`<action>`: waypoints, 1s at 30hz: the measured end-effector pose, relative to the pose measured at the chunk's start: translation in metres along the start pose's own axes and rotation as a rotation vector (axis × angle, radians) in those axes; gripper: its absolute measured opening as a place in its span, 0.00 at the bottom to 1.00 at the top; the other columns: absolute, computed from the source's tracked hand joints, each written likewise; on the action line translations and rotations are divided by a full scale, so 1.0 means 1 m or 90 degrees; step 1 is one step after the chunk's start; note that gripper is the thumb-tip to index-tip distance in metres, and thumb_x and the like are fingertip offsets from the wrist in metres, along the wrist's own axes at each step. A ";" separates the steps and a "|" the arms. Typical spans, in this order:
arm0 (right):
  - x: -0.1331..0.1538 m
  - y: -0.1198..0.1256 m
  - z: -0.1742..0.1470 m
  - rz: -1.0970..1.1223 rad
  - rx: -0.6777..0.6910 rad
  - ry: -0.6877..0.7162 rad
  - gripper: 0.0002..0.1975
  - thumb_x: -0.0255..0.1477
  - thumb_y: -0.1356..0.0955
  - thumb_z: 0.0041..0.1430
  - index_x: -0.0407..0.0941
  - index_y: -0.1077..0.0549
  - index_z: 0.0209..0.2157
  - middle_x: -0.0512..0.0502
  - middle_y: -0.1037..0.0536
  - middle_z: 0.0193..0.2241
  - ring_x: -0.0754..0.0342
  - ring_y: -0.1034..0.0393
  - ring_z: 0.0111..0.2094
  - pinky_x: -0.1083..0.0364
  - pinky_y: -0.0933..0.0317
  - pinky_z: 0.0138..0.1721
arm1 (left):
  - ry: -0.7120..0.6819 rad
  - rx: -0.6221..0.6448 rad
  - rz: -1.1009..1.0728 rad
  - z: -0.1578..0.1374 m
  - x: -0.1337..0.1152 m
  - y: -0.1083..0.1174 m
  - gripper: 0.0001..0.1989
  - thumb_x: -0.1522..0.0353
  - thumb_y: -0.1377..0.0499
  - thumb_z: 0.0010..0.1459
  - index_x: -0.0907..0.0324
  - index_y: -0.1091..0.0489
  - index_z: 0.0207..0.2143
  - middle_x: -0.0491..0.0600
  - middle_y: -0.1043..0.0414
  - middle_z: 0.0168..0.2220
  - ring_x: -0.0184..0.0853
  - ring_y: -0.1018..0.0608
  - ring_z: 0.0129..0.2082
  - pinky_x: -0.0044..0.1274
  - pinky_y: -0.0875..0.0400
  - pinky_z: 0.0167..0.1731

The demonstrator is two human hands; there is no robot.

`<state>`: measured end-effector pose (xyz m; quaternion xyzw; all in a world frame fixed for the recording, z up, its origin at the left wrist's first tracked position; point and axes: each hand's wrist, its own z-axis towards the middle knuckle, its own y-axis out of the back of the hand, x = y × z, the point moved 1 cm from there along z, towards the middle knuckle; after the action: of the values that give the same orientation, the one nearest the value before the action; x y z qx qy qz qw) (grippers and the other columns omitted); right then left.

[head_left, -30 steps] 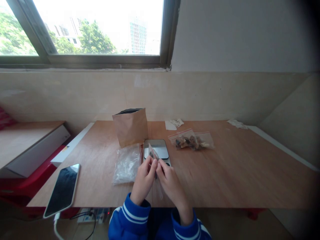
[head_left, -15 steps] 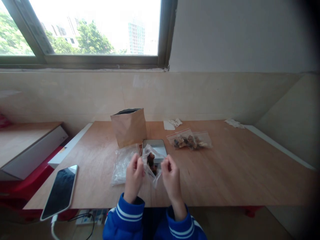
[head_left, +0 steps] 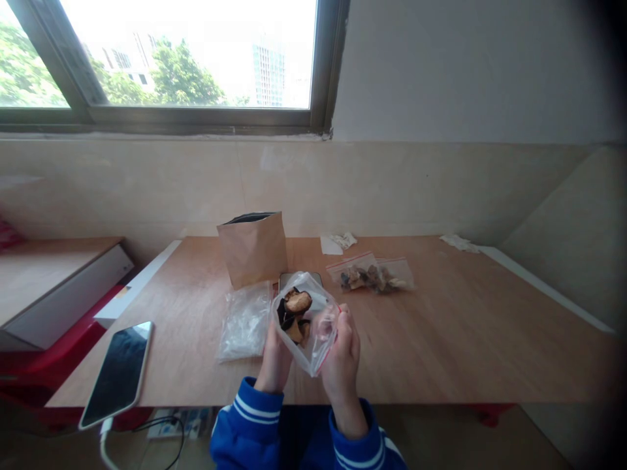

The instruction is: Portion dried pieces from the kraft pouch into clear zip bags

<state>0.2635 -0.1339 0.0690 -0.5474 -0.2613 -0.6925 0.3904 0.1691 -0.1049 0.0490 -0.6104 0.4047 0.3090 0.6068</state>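
Observation:
Between my hands is a clear zip bag (head_left: 318, 297) with a red seal line, tilted so that its contents show. In it lie dried brown and black pieces (head_left: 298, 301) that look like dried mushroom slices. My left hand (head_left: 274, 362) is closed on the bag's left side, its fingers partly hidden behind the plastic. At the right edge, near the red seal, my right hand (head_left: 343, 352) grips the bag. Behind the bag, a flat device with a dark rim (head_left: 283, 282) is mostly covered. A pack of clear plastic bags (head_left: 242, 326) lies just left of my left hand.
An open brown paper pouch (head_left: 255, 251) stands behind the plastic bags. To the right lie filled zip bags (head_left: 369, 277) with similar dried pieces. Crumpled tissue (head_left: 345, 240) rests near the wall. A phone (head_left: 117, 372) with a white cable (head_left: 104, 444) overhangs the table's front left edge.
Both hands have shifted from pinching the bag's sides to holding it from below and the right. The bag is now spread wider and tilted, showing more pieces and covering more of the flat device.

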 end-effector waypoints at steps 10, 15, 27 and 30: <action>0.006 -0.004 0.007 -0.104 0.167 0.153 0.17 0.40 0.38 0.62 0.45 0.37 0.24 0.51 0.34 0.25 0.56 0.38 0.29 0.57 0.42 0.33 | 0.097 -0.034 -0.094 0.022 -0.025 0.024 0.20 0.55 0.44 0.54 0.62 0.27 0.39 0.53 0.23 0.36 0.40 0.21 0.38 0.32 0.25 0.38; 0.010 -0.006 0.002 -0.163 0.154 0.085 0.21 0.41 0.36 0.61 0.46 0.43 0.19 0.55 0.39 0.17 0.59 0.45 0.20 0.59 0.48 0.25 | 0.100 -0.087 -0.106 0.042 -0.013 0.046 0.19 0.56 0.42 0.53 0.61 0.27 0.40 0.51 0.23 0.34 0.36 0.22 0.32 0.28 0.26 0.33; 0.017 -0.064 0.052 -0.207 0.493 0.251 0.12 0.24 0.41 0.63 0.43 0.28 0.42 0.42 0.26 0.41 0.51 0.33 0.46 0.51 0.39 0.51 | 0.055 -0.087 -0.232 0.058 0.016 0.072 0.19 0.59 0.44 0.57 0.63 0.26 0.43 0.54 0.22 0.39 0.43 0.22 0.42 0.31 0.27 0.42; 0.009 -0.074 0.048 -0.326 0.549 0.320 0.11 0.24 0.40 0.62 0.40 0.29 0.43 0.38 0.27 0.43 0.47 0.35 0.50 0.46 0.42 0.55 | 0.056 -0.100 -0.258 0.060 0.021 0.078 0.19 0.60 0.45 0.57 0.64 0.26 0.43 0.55 0.23 0.41 0.46 0.25 0.48 0.33 0.30 0.49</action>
<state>0.2280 -0.0571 0.0952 -0.0757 -0.5441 -0.7050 0.4487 0.1185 -0.0432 -0.0121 -0.7375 0.2741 0.1844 0.5891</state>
